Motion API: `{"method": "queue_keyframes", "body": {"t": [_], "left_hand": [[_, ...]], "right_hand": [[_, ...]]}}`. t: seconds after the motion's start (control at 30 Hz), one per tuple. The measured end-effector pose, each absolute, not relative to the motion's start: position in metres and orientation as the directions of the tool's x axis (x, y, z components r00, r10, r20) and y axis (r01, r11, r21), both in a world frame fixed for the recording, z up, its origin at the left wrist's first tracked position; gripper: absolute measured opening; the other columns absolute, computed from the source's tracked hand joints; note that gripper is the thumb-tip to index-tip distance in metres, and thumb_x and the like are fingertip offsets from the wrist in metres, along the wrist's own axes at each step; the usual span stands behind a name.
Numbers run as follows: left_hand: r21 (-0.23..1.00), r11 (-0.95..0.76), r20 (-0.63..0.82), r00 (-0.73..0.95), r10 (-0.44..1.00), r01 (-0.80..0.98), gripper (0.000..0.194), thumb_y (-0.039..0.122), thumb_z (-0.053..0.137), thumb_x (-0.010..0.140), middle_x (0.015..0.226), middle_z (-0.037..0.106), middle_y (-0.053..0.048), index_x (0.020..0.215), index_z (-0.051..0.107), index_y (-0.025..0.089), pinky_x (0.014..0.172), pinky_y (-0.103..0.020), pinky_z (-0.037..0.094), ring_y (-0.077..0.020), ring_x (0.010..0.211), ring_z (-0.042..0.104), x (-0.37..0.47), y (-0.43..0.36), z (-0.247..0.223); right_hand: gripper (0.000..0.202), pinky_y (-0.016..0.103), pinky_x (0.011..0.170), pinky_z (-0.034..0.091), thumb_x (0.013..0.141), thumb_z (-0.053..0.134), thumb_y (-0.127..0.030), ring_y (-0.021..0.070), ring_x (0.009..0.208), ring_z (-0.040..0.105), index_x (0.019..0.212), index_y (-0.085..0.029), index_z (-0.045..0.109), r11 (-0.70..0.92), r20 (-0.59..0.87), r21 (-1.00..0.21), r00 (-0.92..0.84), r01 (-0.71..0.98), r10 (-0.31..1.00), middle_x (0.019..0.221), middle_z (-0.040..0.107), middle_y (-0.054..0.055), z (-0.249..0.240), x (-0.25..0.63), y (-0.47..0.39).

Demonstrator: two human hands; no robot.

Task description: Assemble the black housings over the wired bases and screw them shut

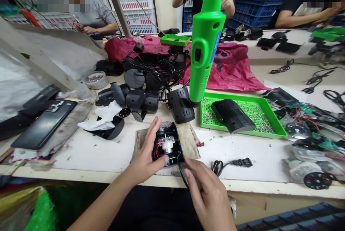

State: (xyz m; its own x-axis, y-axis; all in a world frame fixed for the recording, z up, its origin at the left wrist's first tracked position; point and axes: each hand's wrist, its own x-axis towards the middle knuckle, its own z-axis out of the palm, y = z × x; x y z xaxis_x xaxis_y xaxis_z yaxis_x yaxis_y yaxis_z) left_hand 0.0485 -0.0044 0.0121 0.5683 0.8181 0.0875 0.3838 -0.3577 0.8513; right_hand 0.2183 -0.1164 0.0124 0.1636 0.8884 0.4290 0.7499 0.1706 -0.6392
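An opened black plastic housing (177, 149) lies on a folded cloth (188, 139), with a small white motor assembly (168, 145) and red wires showing inside. My left hand (145, 155) grips the housing along its left side, fingers stretched up the edge and thumb on the lower part near the wires. At the housing's lower right corner, my right hand (206, 188) is closed around a black power cable (182, 171) that runs into the shell. The cable's plug end (242, 162) rests on the bench to the right. Part of the cable is hidden behind my right fingers.
A green electric screwdriver (206, 47) hangs above the bench. Behind the housing stand several black cylindrical shells (181, 105). A green tray (279, 130) of screws holds a black cover (233, 116). A phone (45, 125) lies left; wired parts (309, 130) crowd the right. Other people work opposite.
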Motion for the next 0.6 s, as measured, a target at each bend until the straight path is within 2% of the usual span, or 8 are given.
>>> {"method": "queue_keyframes", "body": {"t": [0.13,0.3,0.47,0.6], "left_hand": [[0.881,-0.299,0.034,0.579,0.814,0.367,0.089,0.029,0.058,0.086,0.163,-0.004,-0.003,0.152,-0.002,0.033,0.117,-0.053,0.010,-0.0280,0.147,-0.001,0.041,-0.007,0.017],[0.841,-0.285,-0.007,0.535,0.845,0.461,0.092,0.030,0.058,0.087,0.162,-0.009,-0.001,0.151,-0.008,0.036,0.117,-0.053,0.011,-0.0293,0.147,0.000,0.018,-0.015,0.024],[0.866,-0.172,-0.046,0.417,0.908,0.470,0.077,0.034,0.052,0.092,0.162,0.011,-0.003,0.152,0.004,0.037,0.117,-0.054,0.017,-0.0285,0.147,0.012,0.009,-0.022,0.019],[0.917,-0.084,-0.063,0.350,0.935,0.389,0.077,0.036,0.055,0.090,0.160,0.021,-0.004,0.152,0.008,0.038,0.116,-0.054,0.021,-0.0303,0.146,0.018,0.015,-0.020,0.014]], "right_hand": [[0.024,0.030,0.077,0.060,0.094,0.048,-0.022,0.0195,0.091,0.071,0.111,-0.016,0.064,0.177,0.455,-0.594,0.146,0.785,0.879,0.101,0.073,0.008,0.006,0.221,-0.119],[0.027,0.026,0.085,0.056,0.093,0.050,-0.024,0.0169,0.100,0.068,0.118,-0.021,0.060,0.198,0.421,-0.588,0.088,0.784,0.903,0.109,0.071,0.005,0.000,0.230,-0.122],[0.026,0.030,0.095,0.048,0.095,0.048,-0.030,0.0176,0.111,0.062,0.118,-0.026,0.061,0.067,0.316,-0.683,0.211,0.727,0.925,0.118,0.066,0.003,0.002,0.231,-0.120],[0.026,0.029,0.096,0.044,0.095,0.047,-0.034,0.0180,0.110,0.061,0.113,-0.025,0.064,0.046,0.295,-0.690,0.223,0.722,0.929,0.114,0.067,0.002,0.003,0.227,-0.115]]}}
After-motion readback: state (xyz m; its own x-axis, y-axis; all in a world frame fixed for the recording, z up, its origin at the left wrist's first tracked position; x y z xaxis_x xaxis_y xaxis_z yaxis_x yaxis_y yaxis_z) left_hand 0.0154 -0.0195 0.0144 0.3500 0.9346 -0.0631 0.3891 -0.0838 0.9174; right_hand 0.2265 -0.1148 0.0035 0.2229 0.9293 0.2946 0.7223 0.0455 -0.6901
